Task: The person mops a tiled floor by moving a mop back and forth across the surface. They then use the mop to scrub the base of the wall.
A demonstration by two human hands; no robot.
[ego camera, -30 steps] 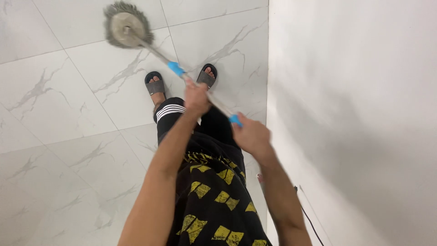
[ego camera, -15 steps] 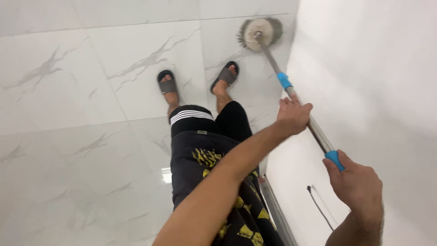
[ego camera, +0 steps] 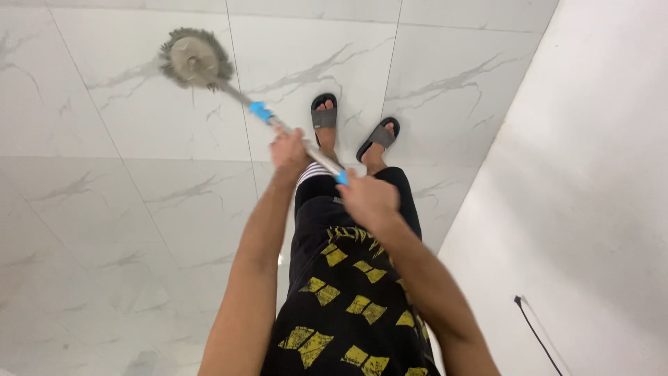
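Left hand: my left hand (ego camera: 290, 147) is wrapped tight round the mop handle (ego camera: 292, 136), just below its blue collar (ego camera: 261, 111), fingers curled together on the metal.
Right hand: my right hand (ego camera: 369, 200) is clamped over the top end of the same handle, where a bit of blue grip (ego camera: 342, 178) shows just above my knuckles; it sits close to my waist.
Handle: it runs slantwise from my right hand up and to the left, passing through my left hand, then on to the mop head.
Mop head: the round grey mop head (ego camera: 195, 58) lies flat on the floor (ego camera: 125, 209), well out in front of me and to the left of my feet.
Feet: both are in dark sandals (ego camera: 324, 117), toes pointing away from me, just right of the handle.
Clothes: black shorts (ego camera: 348, 292) with yellow shapes.
Floor: white marble-look tiles with grey veins.
Wall: a plain white wall (ego camera: 591, 174) rises on my right; a thin black cable (ego camera: 532, 327) hangs against it low down.
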